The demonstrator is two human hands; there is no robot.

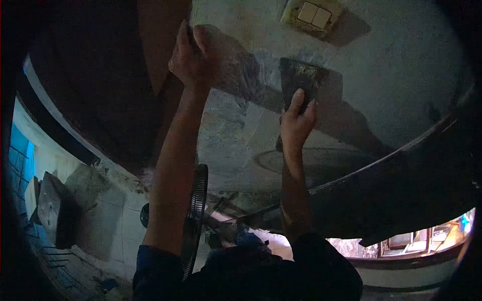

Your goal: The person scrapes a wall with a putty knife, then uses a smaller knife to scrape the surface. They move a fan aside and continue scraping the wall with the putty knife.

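Observation:
My right hand (298, 123) is closed round the lower part of a dark, wide-bladed scraper (305, 78), its thumb on the blade, which lies against the pale, smeared wall (221, 135). Up and to the left, my left hand (193, 57) is raised at the boundary between the wall and a dark brown surface (163, 35). Its fingers are bent round something I cannot make out. Shadows of both arms fall across the wall.
A double light switch (315, 15) sits on the wall at the top. Below my left forearm is a black fan (196, 215). A grey box-like object (55, 210) stands at the lower left. Bright openings show at the lower right.

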